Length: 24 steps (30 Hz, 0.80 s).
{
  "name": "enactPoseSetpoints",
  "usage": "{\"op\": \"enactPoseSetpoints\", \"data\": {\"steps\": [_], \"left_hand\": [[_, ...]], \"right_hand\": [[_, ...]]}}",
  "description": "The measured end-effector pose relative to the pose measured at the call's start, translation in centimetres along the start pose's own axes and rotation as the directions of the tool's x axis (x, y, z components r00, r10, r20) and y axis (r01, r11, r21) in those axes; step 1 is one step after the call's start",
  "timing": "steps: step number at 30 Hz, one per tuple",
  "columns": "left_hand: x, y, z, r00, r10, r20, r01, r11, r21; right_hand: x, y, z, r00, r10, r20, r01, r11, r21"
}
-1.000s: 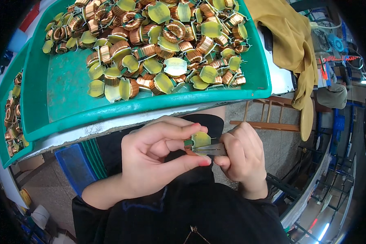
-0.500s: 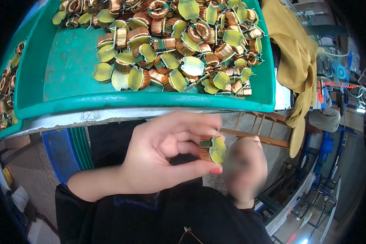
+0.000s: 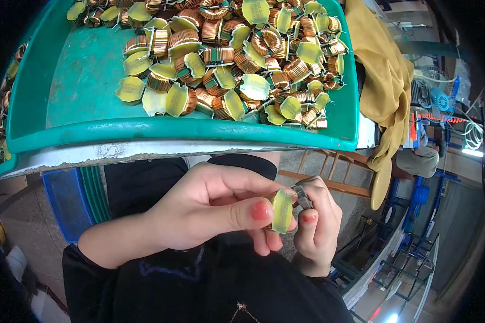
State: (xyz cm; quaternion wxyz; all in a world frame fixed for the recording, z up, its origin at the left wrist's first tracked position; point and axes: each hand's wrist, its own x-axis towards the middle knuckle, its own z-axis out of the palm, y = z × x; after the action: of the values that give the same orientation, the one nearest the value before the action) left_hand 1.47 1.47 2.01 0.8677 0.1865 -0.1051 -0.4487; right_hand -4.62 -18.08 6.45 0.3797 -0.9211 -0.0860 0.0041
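Observation:
My left hand (image 3: 205,207) pinches a copper-wound toroidal coil (image 3: 282,211) in front of my chest. The coil's yellow base plate stands on edge, facing right, and my thumb and fingers cover most of the copper winding. My right hand (image 3: 320,223) is closed close beside it, its thumb bent. Between its fingers is a small grey metal piece (image 3: 302,197), its end close to the coil's plate. What kind of tool it is, and whether it touches the coil, I cannot tell.
A green tray (image 3: 172,130) heaped with similar coils (image 3: 221,78) stands ahead on a white-edged table (image 3: 86,159). Mustard cloth (image 3: 380,75) hangs at its right. A blue crate (image 3: 67,207) lies below left, a wooden chair (image 3: 339,183) beyond my right hand. Another person (image 3: 417,160) is far right.
The left hand has turned the coil so its plate appears narrower and more edge-on. My right hand, smeared before, now shows clearly beside the coil with the grey metal piece. The view has shifted slightly.

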Motion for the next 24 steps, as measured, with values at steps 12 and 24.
{"op": "enactPoseSetpoints", "data": {"steps": [12, 24], "left_hand": [[0.04, 0.47, -0.50, 0.996, -0.087, 0.004, 0.087, 0.994, 0.070], [-0.07, 0.14, -0.51, 0.989, -0.144, -0.031, 0.141, 0.986, -0.084]], "right_hand": [[0.07, -0.39, -0.17, 1.000, -0.008, 0.018, 0.010, 0.994, -0.105], [0.07, -0.36, -0.06, 0.999, -0.022, 0.026, 0.027, 0.983, -0.181]]}}
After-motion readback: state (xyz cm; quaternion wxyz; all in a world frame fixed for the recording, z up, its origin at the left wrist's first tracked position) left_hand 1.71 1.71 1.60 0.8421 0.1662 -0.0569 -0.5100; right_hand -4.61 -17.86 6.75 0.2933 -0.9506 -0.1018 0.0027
